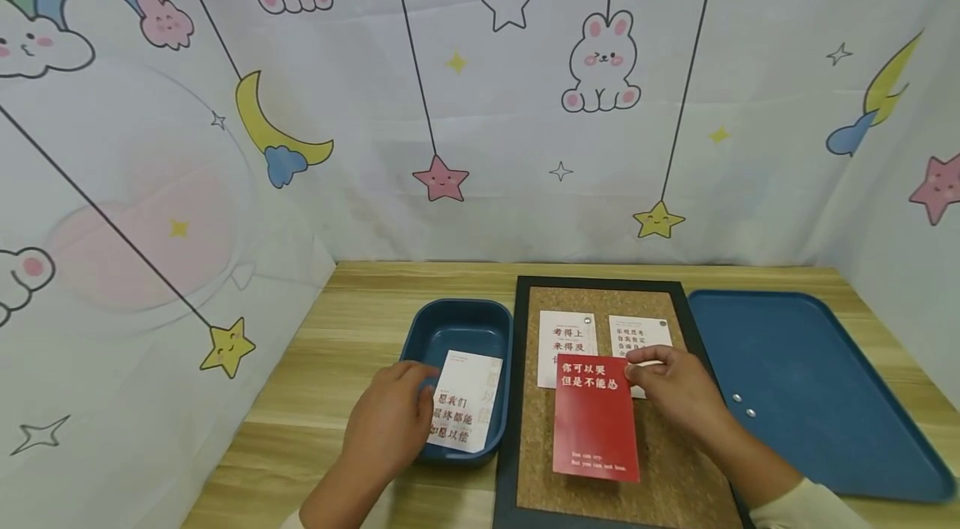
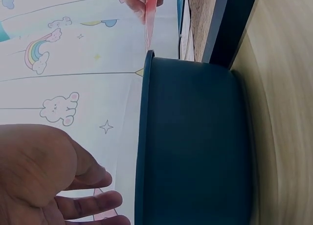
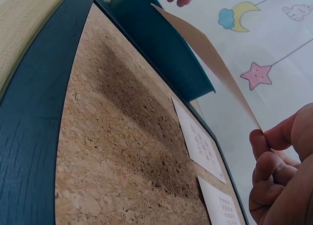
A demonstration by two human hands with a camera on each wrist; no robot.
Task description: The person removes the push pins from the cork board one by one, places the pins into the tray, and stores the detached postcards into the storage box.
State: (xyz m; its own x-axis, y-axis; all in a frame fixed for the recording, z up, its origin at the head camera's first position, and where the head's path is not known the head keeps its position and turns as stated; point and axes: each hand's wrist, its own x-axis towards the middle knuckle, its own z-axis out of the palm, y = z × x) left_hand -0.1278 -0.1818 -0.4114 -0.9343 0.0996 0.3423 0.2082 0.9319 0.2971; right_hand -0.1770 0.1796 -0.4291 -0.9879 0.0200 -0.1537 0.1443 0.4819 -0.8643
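Note:
My right hand (image 1: 675, 386) pinches the upper right corner of a red card (image 1: 596, 421) between thumb and index finger. Raised above the cork board (image 1: 660, 471), the card tilts and casts a shadow on the cork in the right wrist view. Behind it, a white card (image 1: 566, 329) and a second white card (image 1: 637, 333) are on the board, partly covered by the red card and my hand. My left hand (image 1: 392, 411) hovers at the left rim of a blue bin (image 1: 457, 312), fingers loosely bent, holding nothing. Another white card (image 1: 468, 396) lies in the bin.
A flat blue tray (image 1: 810, 396) sits right of the board, with two small shiny round pieces (image 1: 744, 404) near its left edge. The board's dark frame (image 1: 507, 429) stands close beside the bin. Printed cloth (image 1: 510, 121) closes off the back and sides of the wooden table (image 1: 300, 396).

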